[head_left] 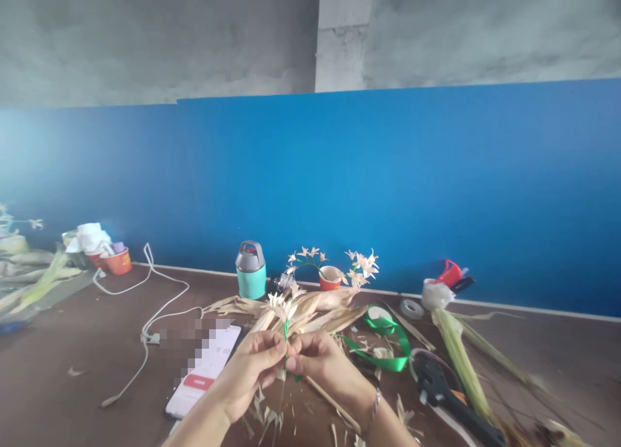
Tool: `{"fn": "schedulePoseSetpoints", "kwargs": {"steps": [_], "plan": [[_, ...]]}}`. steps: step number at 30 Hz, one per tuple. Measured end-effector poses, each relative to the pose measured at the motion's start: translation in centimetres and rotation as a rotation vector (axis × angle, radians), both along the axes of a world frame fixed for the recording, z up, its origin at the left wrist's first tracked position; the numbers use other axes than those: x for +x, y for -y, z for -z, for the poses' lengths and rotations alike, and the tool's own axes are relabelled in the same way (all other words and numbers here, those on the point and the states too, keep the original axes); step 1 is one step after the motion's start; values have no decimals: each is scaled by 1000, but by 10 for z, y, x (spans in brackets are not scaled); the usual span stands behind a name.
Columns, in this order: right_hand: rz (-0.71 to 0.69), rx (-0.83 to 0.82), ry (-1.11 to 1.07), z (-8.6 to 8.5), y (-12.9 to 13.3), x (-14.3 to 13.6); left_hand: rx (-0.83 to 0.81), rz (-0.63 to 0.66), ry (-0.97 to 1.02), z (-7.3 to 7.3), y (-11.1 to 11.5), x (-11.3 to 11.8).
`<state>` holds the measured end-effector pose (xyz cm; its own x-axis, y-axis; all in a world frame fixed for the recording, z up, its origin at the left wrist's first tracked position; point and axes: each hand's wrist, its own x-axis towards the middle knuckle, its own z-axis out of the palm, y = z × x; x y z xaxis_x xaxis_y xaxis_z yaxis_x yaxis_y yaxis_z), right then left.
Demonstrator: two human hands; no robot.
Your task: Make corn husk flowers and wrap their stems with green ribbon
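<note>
Between my hands stands a small corn-husk flower (284, 308) with pale petals and a green-wrapped stem. My left hand (259, 363) pinches the stem from the left between thumb and fingers. From the right, my right hand (317, 363) closes its fingertips on the same stem, a little green showing below them. A thin wire-like end hangs beneath. Just behind the flower lie dry corn husks (334, 301). A loop of green ribbon (395, 363) curls on the table to the right of my right hand.
A phone (206, 372) lies left of my hands, near a white cable (167, 305). Behind are a teal bottle (251, 280) and a paper cup (330, 279) with finished flowers. At right are a tape roll (411, 308), a black glue gun (446, 392) and husk strips (463, 363).
</note>
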<state>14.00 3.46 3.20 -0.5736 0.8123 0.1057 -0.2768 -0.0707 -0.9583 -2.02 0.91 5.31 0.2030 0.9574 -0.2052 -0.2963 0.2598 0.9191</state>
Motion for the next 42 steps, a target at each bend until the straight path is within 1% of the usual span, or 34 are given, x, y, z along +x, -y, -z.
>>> {"fn": "schedulePoseSetpoints", "kwargs": {"steps": [4,7,10,13,15,18,20,23,27,31,36,39,42], "plan": [[-8,-18,-14,-1,2,1,22,48,27,2,0,-2],[17,8,9,-3,3,0,30,54,28,1,0,0],[95,74,91,-4,2,-2,48,-1,25,0,1,4],[226,146,217,-4,3,-6,62,-72,16,0,1,9],[303,191,299,-6,5,-9,102,-142,-40,1,1,10],[355,226,365,-11,10,-12,173,-231,-160,2,1,10],[353,226,373,-14,12,-13,205,-228,-200,1,2,10],[307,200,353,-15,11,-11,223,-208,-172,-3,3,9],[245,93,274,-13,7,-9,179,-171,-112,-4,3,8],[202,1,200,-10,4,-9,150,-121,-95,-4,4,7],[202,-95,177,-5,1,-10,189,-96,-142,-3,4,6],[237,-66,263,-5,1,-8,248,-104,-264,-1,2,6],[335,72,456,-12,6,-7,363,-141,-455,2,-1,5]]}}
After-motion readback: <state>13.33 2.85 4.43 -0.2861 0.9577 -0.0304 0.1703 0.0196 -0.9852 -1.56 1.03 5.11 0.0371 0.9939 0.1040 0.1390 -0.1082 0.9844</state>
